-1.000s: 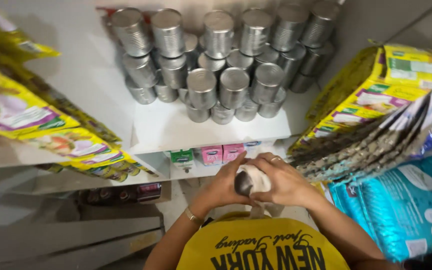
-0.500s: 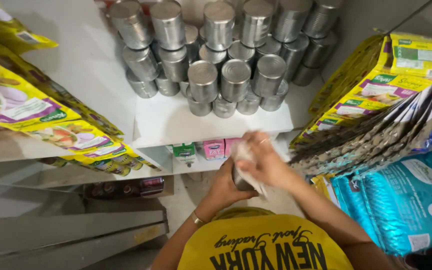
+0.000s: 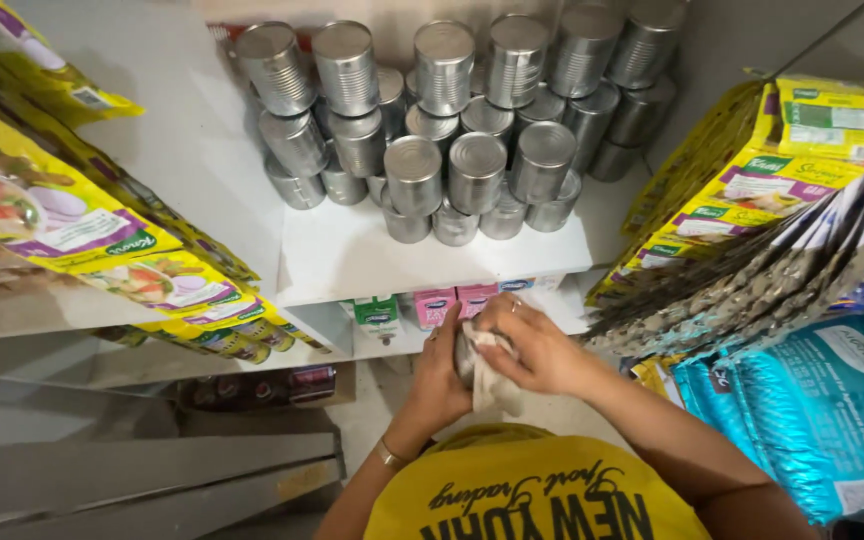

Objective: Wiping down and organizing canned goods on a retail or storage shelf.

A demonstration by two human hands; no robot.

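Note:
My left hand (image 3: pixel 442 380) grips a silver tin can (image 3: pixel 465 357) held in front of my chest, mostly hidden between my hands. My right hand (image 3: pixel 535 345) presses a white cloth (image 3: pixel 492 385) over the can from the right side. Both hands are just below the front edge of a white shelf (image 3: pixel 352 260). On that shelf stands a stack of several unlabelled silver cans (image 3: pixel 447 130), piled in layers against the back wall.
Yellow food pouches (image 3: pixel 102 230) fill the left shelf and more yellow pouches (image 3: pixel 752 190) lean on the right. Teal bags (image 3: pixel 802 400) sit at lower right. Small pink and green cartons (image 3: pixel 422 305) line the shelf below.
My hands have turned around the can with the cloth; the can's dark end, visible a second ago, is now covered by my right hand and the cloth.

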